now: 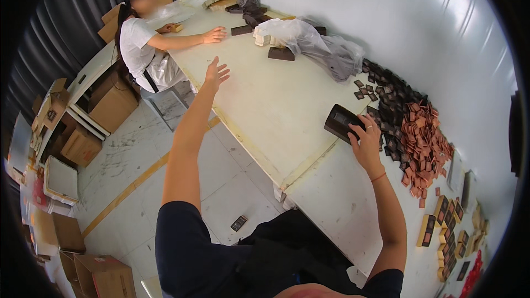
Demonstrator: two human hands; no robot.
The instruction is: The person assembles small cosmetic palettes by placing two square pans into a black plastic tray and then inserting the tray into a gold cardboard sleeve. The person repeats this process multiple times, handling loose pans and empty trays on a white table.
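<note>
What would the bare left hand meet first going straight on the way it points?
Probably the co-worker's outstretched bare hand, over the cream-white tabletop ahead of the left hand; depth is unclear, it might pass above.

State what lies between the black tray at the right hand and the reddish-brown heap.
In the head view: first the right hand, at the edge of the black tray, then dark square pieces, which meet the reddish-brown heap.

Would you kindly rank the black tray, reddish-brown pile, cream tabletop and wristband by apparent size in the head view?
1. Cream tabletop
2. Reddish-brown pile
3. Black tray, partly covered by the right hand
4. Wristband
</note>
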